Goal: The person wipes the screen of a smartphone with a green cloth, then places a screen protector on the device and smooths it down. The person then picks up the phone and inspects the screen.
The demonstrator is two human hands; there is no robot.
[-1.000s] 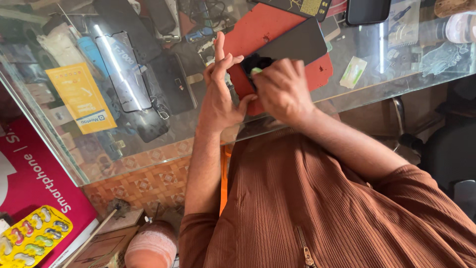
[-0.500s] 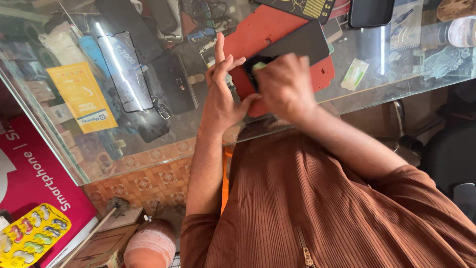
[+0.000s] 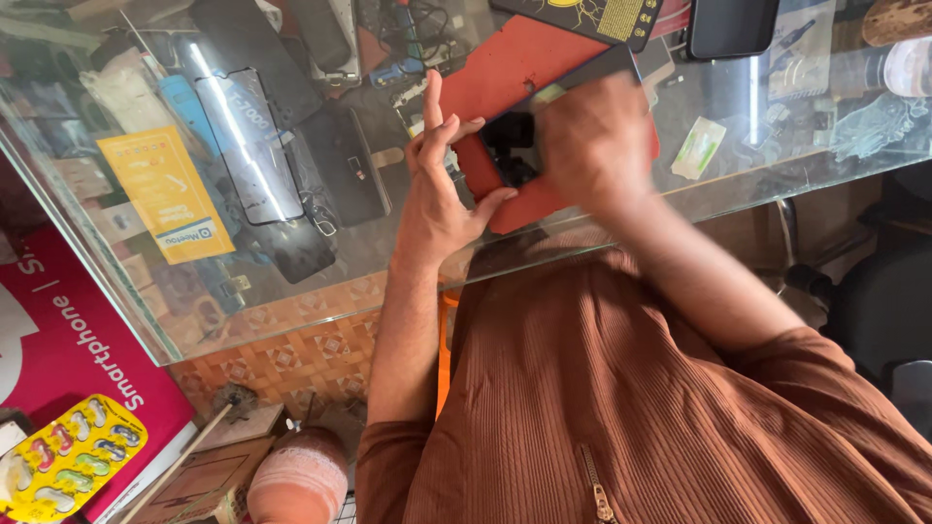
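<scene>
Phone (image 3: 563, 112) lies on the mat (image 3: 505, 73), mid tabletop (image 3: 738, 189), near the edge closest to the person. Left hand (image 3: 437, 184) sits at the phone's left end, right hand (image 3: 592, 146) over its right part. Small packet (image 3: 697, 147) on the tabletop right of the mat. Second phone (image 3: 730, 24) toward the far right. Yellow card (image 3: 167, 192) under the glass, left side.

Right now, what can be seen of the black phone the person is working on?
The black phone is a flat, dark, glossy slab lying tilted on a red mat on the glass counter. The left hand steadies its lower end with fingers spread; the right hand, blurred by motion, covers its middle. One corner shows past the right hand.
</scene>
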